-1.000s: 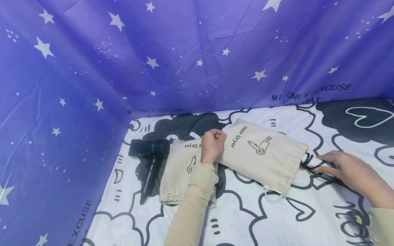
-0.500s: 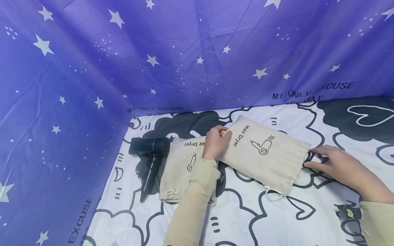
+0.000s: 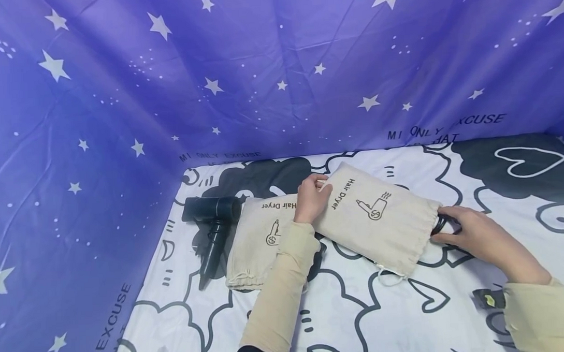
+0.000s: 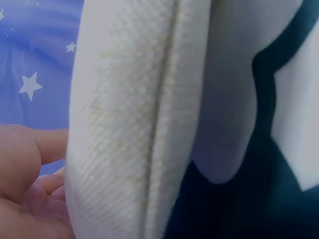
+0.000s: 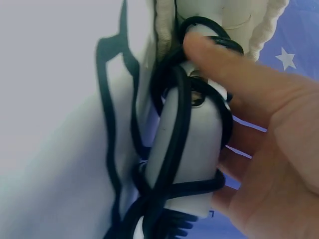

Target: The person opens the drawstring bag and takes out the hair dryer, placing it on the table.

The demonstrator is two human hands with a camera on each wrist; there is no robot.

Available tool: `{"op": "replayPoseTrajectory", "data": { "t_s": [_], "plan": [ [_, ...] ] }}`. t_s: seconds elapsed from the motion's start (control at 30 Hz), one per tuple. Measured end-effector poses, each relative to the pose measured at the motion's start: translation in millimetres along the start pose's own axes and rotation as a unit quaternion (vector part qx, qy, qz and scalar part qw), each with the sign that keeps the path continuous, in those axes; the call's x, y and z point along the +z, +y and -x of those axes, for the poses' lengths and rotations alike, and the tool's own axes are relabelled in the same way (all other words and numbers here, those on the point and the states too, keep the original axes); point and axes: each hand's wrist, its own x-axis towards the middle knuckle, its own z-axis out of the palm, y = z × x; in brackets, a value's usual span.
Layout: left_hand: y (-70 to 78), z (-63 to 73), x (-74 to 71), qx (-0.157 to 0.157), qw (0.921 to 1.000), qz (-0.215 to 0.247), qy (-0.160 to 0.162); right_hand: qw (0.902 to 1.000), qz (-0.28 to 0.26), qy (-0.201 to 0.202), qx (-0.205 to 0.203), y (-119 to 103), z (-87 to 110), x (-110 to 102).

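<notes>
A beige drawstring bag (image 3: 391,229) printed "Hair Dryer" lies tilted, its mouth facing right. At its far left corner, my left hand (image 3: 311,198) pinches the cloth; the left wrist view is mostly filled by the bag's fabric (image 4: 129,124). My right hand (image 3: 475,236) is at the mouth, gripping a hair dryer by its white handle (image 5: 199,149), with black cord (image 5: 180,124) looped around it. The dryer's upper part is hidden inside the bag. In the right wrist view, the thumb presses on the cord loops near the opening.
Left of the bag in hand lies another beige "Hair Dryer" bag (image 3: 252,244), partly under my left forearm. A black hair dryer (image 3: 213,220) rests beside it at the far left. Purple starry curtains (image 3: 279,83) enclose the back and left of the patterned cloth (image 3: 333,309).
My right hand has moved left, right up to the bag's mouth, and less of the black cord shows outside. The left hand has shifted slightly, keeping its pinch on the corner.
</notes>
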Motion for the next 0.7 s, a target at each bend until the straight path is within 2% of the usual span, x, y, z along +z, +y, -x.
{"op": "replayPoseTrajectory", "data": {
  "t_s": [0.23, 0.7],
  "plan": [
    [-1.6, 1.6, -4.8, 0.011, 0.9998, 0.015, 0.010, 0.9997, -0.013, 0.018, 0.006, 5.3, 3.7, 4.3],
    [-2.3, 6.3, -12.8, 0.005, 0.9990, 0.035, 0.028, 0.9995, 0.005, 0.030, -0.007, 15.6, 17.0, -2.8]
  ]
}}
